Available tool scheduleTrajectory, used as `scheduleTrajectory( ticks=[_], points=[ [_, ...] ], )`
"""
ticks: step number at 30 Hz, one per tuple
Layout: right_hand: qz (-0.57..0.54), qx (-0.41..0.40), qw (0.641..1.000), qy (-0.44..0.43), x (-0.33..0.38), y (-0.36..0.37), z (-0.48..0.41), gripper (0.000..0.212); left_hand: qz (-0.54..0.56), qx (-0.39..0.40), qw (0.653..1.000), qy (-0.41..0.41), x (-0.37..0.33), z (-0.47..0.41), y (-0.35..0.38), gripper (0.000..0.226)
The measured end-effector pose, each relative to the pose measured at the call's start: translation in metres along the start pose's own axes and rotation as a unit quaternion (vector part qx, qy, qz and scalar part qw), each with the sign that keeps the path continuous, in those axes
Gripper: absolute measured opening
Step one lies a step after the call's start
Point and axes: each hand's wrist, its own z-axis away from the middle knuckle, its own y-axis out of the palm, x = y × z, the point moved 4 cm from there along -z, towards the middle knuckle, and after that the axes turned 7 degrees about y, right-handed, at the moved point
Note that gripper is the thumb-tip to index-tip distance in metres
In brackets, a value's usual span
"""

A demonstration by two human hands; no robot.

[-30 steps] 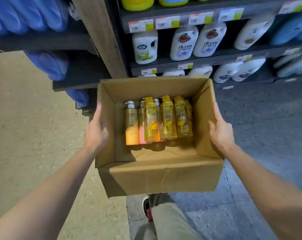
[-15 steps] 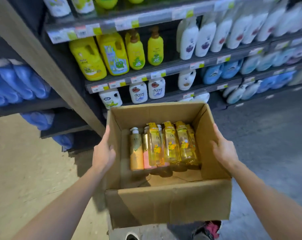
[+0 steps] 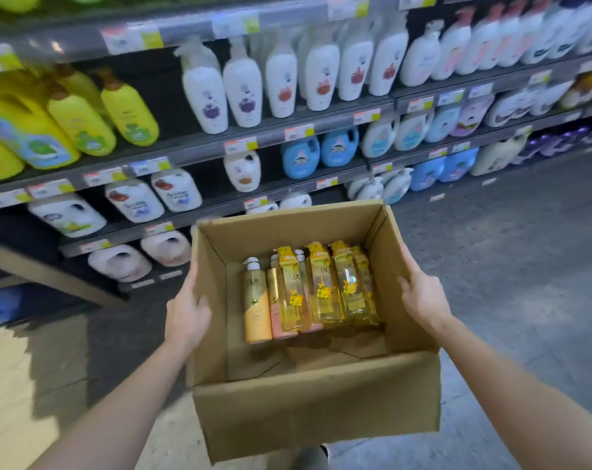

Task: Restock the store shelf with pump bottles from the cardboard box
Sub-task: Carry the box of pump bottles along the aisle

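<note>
Your left hand (image 3: 186, 310) lies flat against the outer left wall of the box (image 3: 315, 412), fingers straight and pointing toward the far wall. Your right hand (image 3: 423, 296) lies the same way against the outer right wall. Neither hand is clenched; the box is carried between the two palms. Each thumb sits at the rim, but you cannot tell whether it hooks over the edge.

The box is open-topped and held clear of the floor (image 3: 511, 266), in front of the shelf (image 3: 203, 152).

The bottles (image 3: 323, 286) are in the far half of the box, side by side in a touching row, pumps toward the far wall. From the left: one orange bottle, one pink, then several clear yellow ones. The near half of the box bottom is bare cardboard.

On the shelf: white pump bottles (image 3: 242, 89) on the upper tier, yellow bottles (image 3: 128, 113) to their left, blue jugs (image 3: 299, 157) one tier down. Price tags (image 3: 240, 145) line the shelf edges. The shelf is motion-blurred.
</note>
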Motion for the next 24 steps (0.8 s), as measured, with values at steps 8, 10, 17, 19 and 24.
scheduleTrajectory(
  ticks=[8,10,17,19,24],
  points=[
    [0.002,-0.010,1.000,0.027,-0.131,-0.049,-0.152,0.078,0.013,0.021,1.000,-0.010,-0.107,-0.063,0.182,0.081],
    [-0.006,-0.003,0.999,0.035,-0.164,-0.060,-0.196,0.077,0.013,0.030,0.999,-0.017,-0.135,-0.082,0.227,0.080],
    [0.011,0.012,0.999,0.039,-0.276,-0.094,-0.343,0.079,0.020,0.035,0.999,-0.006,-0.233,-0.115,0.373,0.092],
    [0.025,0.019,0.999,0.030,-0.300,-0.098,-0.382,0.079,0.007,0.033,0.999,-0.017,-0.249,-0.124,0.412,0.087],
    [0.033,0.053,0.998,0.008,-0.373,-0.068,-0.477,0.088,-0.035,0.038,0.997,-0.058,-0.270,-0.154,0.512,0.078]
  ],
)
